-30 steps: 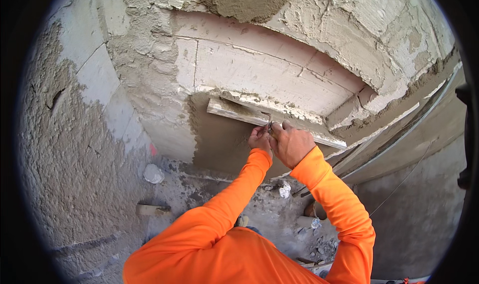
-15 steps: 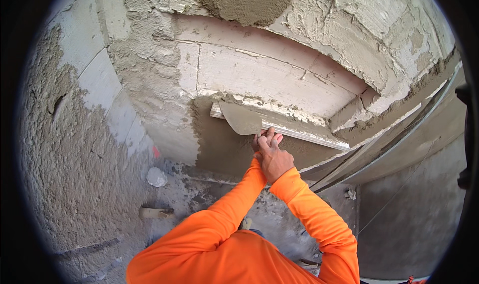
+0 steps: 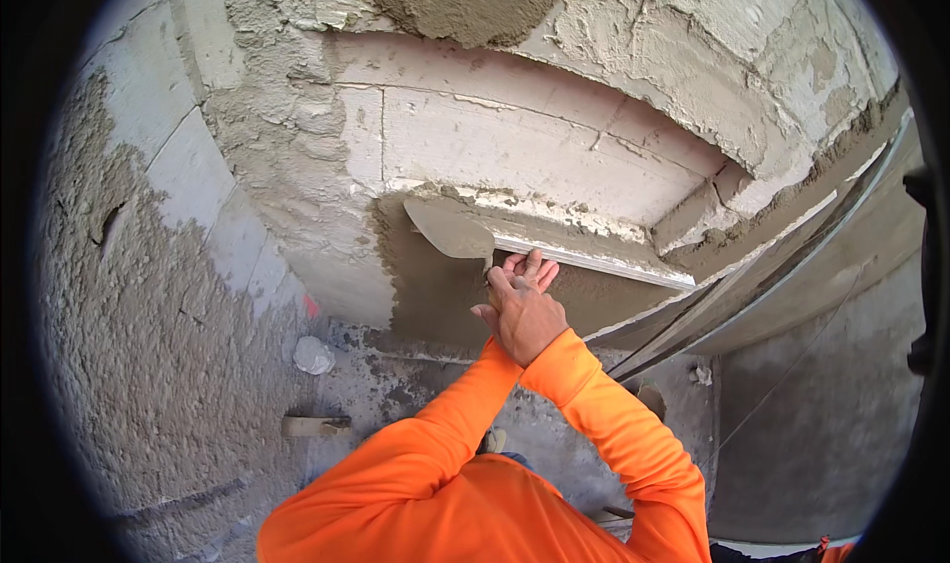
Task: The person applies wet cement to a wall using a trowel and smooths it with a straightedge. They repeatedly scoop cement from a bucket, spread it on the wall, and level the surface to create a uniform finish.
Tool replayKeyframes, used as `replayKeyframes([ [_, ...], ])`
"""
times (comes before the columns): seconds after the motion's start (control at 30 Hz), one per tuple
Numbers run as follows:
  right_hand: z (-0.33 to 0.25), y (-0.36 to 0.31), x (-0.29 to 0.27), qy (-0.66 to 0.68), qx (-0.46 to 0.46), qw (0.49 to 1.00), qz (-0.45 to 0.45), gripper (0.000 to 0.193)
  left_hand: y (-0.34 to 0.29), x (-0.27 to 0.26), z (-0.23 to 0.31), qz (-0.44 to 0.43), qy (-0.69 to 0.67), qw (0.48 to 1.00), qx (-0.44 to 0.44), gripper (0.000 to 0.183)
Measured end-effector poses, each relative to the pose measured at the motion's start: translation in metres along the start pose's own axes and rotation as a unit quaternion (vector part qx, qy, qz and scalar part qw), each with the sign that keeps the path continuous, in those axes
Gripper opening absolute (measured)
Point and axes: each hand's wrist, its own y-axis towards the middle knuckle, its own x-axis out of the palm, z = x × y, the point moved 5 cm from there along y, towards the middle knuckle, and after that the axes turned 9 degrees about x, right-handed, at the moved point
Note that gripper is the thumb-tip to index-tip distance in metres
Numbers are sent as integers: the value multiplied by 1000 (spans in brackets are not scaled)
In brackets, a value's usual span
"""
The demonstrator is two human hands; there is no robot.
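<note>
"How far does the coat reach on your feed?"

"I'd judge it partial. Below the pale strip [image 3: 614, 263] I see a smooth mortar band [image 3: 430, 296]; above it, the recessed blocks [image 3: 495, 133] are mostly bare, and the rough mortar [image 3: 693, 63] higher up looks unsmoothed."

"Where's the trowel [image 3: 450, 233]?"

"Its blade covers the strip's left end. The right hand [image 3: 529, 314] seems wrapped round its handle, though that grip is mostly hidden from me."

"And the left hand [image 3: 537, 269]?"

"Crossed beneath the right, fingers extended by the strip's lower edge; I can't tell whether they're pinching anything."

"The room?"

"I get a patchily coated wall [image 3: 109, 296] on the left, a stained floor [image 3: 381, 377] with a white lump [image 3: 314, 355], and a smooth grey wall [image 3: 811, 434] on the right."
</note>
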Motion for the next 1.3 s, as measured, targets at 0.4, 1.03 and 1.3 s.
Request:
replayKeyframes([
  [0.4, 15, -39, -17, -100, 54, 993, 34, 39, 12, 16, 0, 180, 190, 953, -152, 59],
  [1.03, 86, -54, -28, -131, 138, 979, 67, 36, 35, -42, -31, 278, 190, 941, 6, 24],
  [1.3, 140, -93, -53, 311, 277, 909, -37, 29, 32, -17, -17, 243, 181, 952, -41, 31],
])
